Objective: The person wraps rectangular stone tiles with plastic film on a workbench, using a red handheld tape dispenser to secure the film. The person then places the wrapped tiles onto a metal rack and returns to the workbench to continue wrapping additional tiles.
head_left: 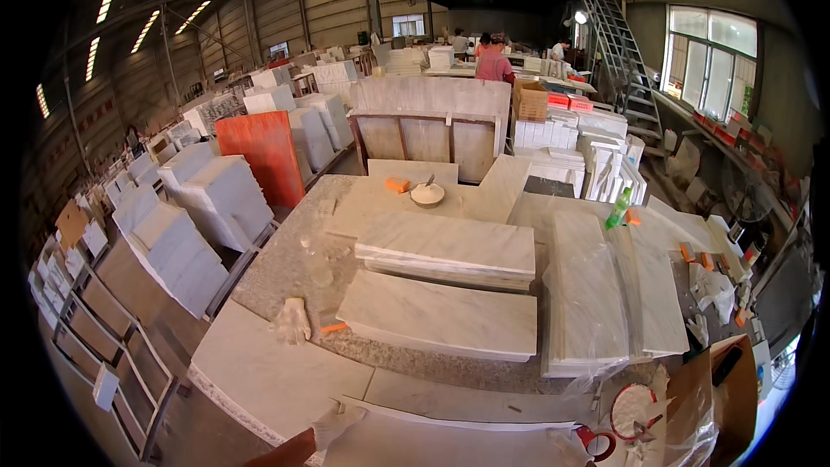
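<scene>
At the near edge, a pale marble slab [450,444] lies across the front of the worktable. My left hand [335,422], in a whitish glove below a reddish-brown sleeve, grips its left end. What shows of my right hand [568,447] is a pale gloved part closed at the slab's right end; its fingers are partly hidden. Close by that hand are a red roll [596,444] that looks like tape and a red-rimmed tub of white paste [634,411] with a scraper. Beyond the held slab, two stacks of white marble slabs [441,316] lie lengthwise.
An empty work glove [294,322] and orange blocks [397,184] lie on the worktable. Farther back are a bowl of white powder [427,195] and a green bottle [618,207]. Plastic-wrapped slabs [588,294] and a cardboard box [735,398] stand right. Co-workers [494,65] are distant.
</scene>
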Demonstrator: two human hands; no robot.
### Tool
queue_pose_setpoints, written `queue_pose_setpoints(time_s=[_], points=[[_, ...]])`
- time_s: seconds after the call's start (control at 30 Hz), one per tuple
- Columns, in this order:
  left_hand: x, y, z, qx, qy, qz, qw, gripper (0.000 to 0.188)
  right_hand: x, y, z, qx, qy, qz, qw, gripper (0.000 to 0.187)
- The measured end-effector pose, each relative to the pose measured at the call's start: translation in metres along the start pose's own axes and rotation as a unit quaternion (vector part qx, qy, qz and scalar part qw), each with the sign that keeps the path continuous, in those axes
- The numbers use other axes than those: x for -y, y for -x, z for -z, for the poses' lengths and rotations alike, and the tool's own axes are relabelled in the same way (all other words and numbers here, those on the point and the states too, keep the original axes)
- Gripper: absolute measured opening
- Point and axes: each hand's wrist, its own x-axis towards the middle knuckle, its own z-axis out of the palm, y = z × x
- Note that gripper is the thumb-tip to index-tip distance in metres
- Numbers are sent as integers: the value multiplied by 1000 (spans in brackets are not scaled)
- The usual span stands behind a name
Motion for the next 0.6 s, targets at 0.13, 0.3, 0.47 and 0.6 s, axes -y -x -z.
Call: queue_pose_setpoints(time_s=[0.13, 0.3, 0.47, 0.6], points=[[-55, 9, -8, 25, -16, -112, 993, 27, -3, 9, 4, -6, 17, 25, 1000, 35], [-62, 0, 4, 61, -13, -165, 984, 42, -3, 17, 4, -21, 30, 31, 999, 36], [-44, 31, 15, 68, -20, -212, 975, 63, -27, 36, 12, -45, 41, 49, 997, 37], [-9, 33, 33, 29, -116, -107, 987, 62, -68, 60, 30, -75, 142, 75, 984, 37]])
